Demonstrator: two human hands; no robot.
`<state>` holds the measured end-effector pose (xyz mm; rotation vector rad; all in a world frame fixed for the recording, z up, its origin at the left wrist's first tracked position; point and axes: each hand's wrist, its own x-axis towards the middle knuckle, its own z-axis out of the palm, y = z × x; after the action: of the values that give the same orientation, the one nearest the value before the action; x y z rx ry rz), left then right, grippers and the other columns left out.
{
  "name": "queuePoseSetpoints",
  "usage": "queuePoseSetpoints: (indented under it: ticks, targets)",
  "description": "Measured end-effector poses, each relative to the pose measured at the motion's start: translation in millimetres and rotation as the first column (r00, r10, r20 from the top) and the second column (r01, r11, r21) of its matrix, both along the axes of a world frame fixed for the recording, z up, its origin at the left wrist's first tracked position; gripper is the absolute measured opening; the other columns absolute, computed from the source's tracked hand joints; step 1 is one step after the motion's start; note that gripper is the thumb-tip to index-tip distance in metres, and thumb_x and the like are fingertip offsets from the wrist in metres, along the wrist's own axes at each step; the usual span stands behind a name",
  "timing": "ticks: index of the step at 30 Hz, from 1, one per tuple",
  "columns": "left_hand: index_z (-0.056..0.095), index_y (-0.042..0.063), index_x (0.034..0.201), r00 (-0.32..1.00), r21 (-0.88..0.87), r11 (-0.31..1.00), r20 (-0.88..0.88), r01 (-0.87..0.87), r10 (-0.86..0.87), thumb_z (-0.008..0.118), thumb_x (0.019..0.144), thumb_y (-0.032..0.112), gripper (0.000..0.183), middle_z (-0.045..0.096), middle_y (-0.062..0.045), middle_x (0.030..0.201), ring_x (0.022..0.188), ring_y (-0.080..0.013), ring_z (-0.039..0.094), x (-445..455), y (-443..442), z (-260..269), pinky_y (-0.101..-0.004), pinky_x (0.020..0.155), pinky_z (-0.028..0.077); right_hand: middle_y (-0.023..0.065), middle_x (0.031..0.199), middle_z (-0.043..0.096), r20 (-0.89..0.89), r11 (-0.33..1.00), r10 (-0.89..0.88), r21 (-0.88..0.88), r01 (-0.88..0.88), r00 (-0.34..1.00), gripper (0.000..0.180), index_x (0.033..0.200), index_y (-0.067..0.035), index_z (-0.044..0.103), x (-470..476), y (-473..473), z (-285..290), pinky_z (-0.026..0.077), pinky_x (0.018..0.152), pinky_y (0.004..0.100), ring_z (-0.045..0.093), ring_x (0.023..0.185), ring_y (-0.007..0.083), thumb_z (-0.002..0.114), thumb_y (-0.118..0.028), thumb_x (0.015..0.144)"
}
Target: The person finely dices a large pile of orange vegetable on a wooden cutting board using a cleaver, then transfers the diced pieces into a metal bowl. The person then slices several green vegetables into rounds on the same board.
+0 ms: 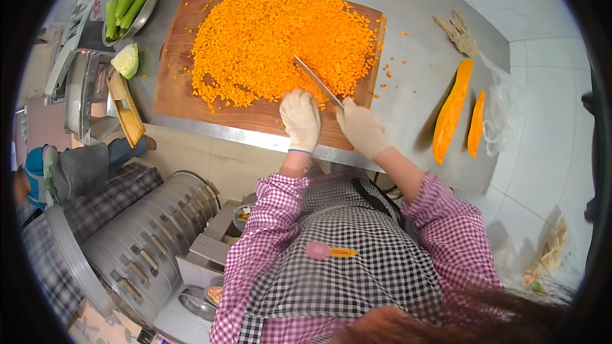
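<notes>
A broad heap of diced orange vegetable, seemingly carrot or squash [258, 43], covers most of a wooden cutting board [174, 91]. My right hand [362, 126], in a cream knit glove, grips a knife [319, 81] whose blade points up and left into the near edge of the heap. Just left of the blade, my gloved left hand [301, 117] rests at the board's front part with its fingers curled down against the orange pieces. Whether those fingertips pin a piece cannot be seen.
Two long orange vegetable slabs [452, 112] lie on the steel table [406, 57] at right, near a crumpled glove [457, 33] and a plastic bag [499, 105]. At left are a metal bowl [152, 2] of green zucchini, a cabbage piece [125, 60] and a wooden-framed slicer [125, 107]. Another person [62, 172] is beyond stacked steamers [153, 243].
</notes>
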<state>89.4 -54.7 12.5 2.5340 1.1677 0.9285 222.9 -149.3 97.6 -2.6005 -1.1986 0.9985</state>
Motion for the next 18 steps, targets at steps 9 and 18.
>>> queuePoseSetpoints:
  ticks: [9, 18]
  targets:
    - [0.066, 0.006, 0.112, 1.000, 0.014, 1.000, 0.004, -0.012, 0.012, 0.074, 0.096, 0.012, 0.019, 0.065, -0.014, 0.119, 0.116, -0.0392, 0.062, 0.6, -0.7, -7.0, -0.0520, 0.104, 0.049, 0.0259, 0.091, 0.078, 0.052, 0.999, -0.032, 0.019, 0.032, 0.998, 0.039, 0.117, -0.006, 0.062, -0.9, 5.0, 7.8, 0.060, 0.077, 0.0620, 0.078, 0.088, 0.0484, 0.053, -0.043, 0.115]
    - [0.065, 0.005, 0.110, 1.000, 0.015, 1.000, 0.019, -0.004, 0.004, 0.073, 0.096, 0.011, 0.018, 0.065, -0.015, 0.117, 0.115, -0.0396, 0.062, 1.4, 3.3, -7.4, -0.0531, 0.103, 0.049, 0.0262, 0.088, 0.078, 0.069, 0.999, -0.016, 0.048, 0.012, 0.998, 0.037, 0.116, -0.006, 0.061, -8.2, 14.4, 10.7, 0.060, 0.078, 0.0617, 0.078, 0.086, 0.0484, 0.053, -0.042, 0.115]
